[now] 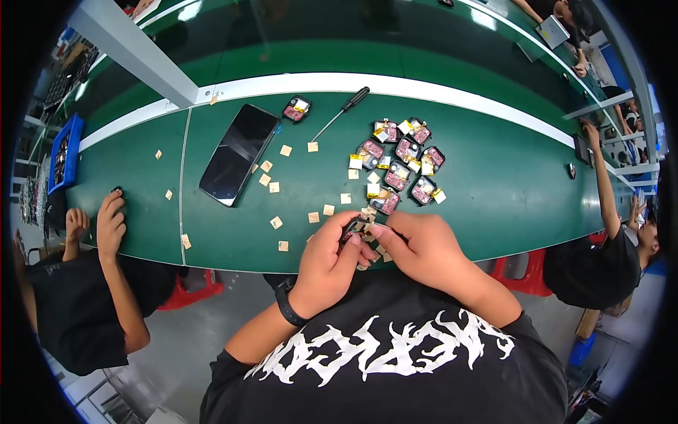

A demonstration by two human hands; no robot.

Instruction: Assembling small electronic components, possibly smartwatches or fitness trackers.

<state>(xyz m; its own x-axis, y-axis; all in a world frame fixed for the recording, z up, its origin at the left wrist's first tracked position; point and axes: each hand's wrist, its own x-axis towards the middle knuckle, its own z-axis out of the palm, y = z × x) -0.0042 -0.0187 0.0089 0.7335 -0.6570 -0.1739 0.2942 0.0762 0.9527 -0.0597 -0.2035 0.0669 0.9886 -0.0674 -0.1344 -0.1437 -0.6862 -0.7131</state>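
Note:
Close to the table's near edge, my left hand grips a small black-cased electronic device with circuitry showing inside. My right hand meets it from the other side, thumb and fingers pinched together over the device. Whatever is in that pinch is too small and covered to make out. Tan paper-like squares lie scattered around my hands, some piled beneath them. Just beyond is a cluster of similar open devices, with pinkish boards and white-and-yellow parts showing.
A dark phone-like slab lies left of centre on the green table. Behind it are another open device and a screwdriver. A blue bin stands far left. Co-workers sit on both sides; one's hand rests at left.

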